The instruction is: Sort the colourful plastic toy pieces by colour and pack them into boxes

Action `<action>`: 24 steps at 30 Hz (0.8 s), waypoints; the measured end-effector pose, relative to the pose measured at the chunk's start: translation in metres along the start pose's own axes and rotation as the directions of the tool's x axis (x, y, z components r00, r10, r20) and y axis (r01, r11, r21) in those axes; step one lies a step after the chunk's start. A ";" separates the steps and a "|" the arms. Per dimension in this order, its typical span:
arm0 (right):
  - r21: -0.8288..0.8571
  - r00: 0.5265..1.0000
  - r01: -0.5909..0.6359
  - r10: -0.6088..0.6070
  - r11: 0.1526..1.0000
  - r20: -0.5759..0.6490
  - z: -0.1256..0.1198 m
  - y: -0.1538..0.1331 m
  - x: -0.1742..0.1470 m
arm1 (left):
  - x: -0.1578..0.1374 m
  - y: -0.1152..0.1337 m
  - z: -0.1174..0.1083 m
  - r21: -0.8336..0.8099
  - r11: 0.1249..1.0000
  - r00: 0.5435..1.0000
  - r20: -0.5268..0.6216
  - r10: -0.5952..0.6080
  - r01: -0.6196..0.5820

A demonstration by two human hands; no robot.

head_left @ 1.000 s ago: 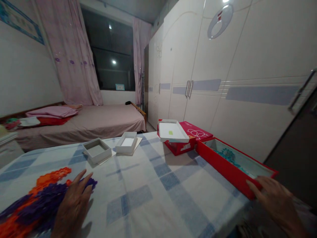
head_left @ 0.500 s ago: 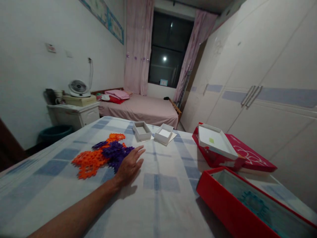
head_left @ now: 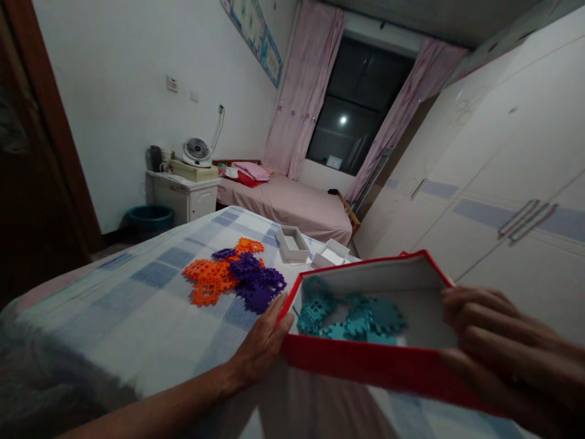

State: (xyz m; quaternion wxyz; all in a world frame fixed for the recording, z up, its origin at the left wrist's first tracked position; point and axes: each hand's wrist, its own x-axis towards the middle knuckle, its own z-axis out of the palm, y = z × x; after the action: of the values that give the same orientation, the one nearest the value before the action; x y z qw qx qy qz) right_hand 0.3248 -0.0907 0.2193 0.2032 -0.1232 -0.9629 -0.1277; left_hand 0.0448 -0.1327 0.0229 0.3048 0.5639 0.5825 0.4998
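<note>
A red box (head_left: 347, 355) with a pale lining is held up between my two hands, tilted so its inside shows. Several teal toothed flat pieces (head_left: 361, 318) lie in it, mostly toward its left end. My left hand (head_left: 262, 341) grips the box's left end, thumb against the near corner. At the right end my right hand (head_left: 498, 341) is wrapped round the rim, somewhat blurred. Just beyond my left hand, purple toothed pieces (head_left: 258, 281) lie heaped on the checked cloth, with orange pieces (head_left: 210, 280) against them on the left.
Two small white boxes stand near the far edge of the cloth-covered table (head_left: 173, 317), one a white open box (head_left: 293, 244), the other a white box (head_left: 331, 253) partly behind the red box. A bed (head_left: 292, 207) is behind; a wardrobe (head_left: 503, 164) lines the right.
My left hand has moved from beside the purple pieces to the red box. My right hand has come into view on it. The box is lifted and shifted left; the view has turned and tilted.
</note>
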 end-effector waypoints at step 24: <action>-0.147 0.819 0.366 -0.243 0.919 0.519 0.041 -0.049 0.230 | 0.005 -0.022 -0.011 0.318 0.942 0.904 -0.366 0.221 -0.102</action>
State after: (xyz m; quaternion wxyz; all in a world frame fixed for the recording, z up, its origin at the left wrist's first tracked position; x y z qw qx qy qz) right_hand 0.0918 -0.0814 0.2703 -0.0877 -0.0186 -0.9669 -0.2388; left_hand 0.0266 -0.1279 0.0071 0.0509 0.5363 0.6501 0.5360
